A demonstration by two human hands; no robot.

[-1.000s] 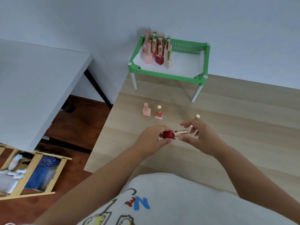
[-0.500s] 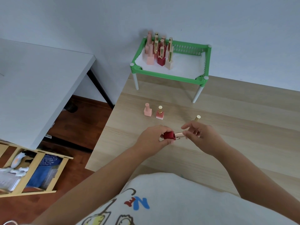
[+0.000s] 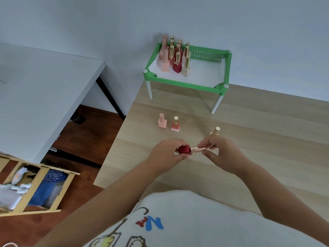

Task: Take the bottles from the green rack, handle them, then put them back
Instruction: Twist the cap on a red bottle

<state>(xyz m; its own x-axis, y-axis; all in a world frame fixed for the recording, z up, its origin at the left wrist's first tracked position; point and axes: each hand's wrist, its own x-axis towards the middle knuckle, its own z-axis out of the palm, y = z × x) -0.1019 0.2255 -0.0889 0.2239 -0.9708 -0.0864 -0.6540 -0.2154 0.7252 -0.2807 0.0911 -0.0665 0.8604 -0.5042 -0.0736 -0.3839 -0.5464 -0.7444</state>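
1. Wooden tabletop (image 3: 267, 148): left edge runs just beside the left hand (image 3: 165, 154).
2. Left hand pinches the red bottle (image 3: 184, 150), held horizontal above the tabletop.
3. Right hand (image 3: 220, 154) pinches its gold cap (image 3: 198, 149).
4. Bare wood between hands and green rack (image 3: 185, 82), apart from three standing bottles.

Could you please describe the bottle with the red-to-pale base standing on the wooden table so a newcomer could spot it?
Start at the green rack and come forward onto the wooden table. Two bottles stand there side by side. It is the right one, the gradient bottle: gold cap, whereas its neighbour, the pink bottle, is pink all over.
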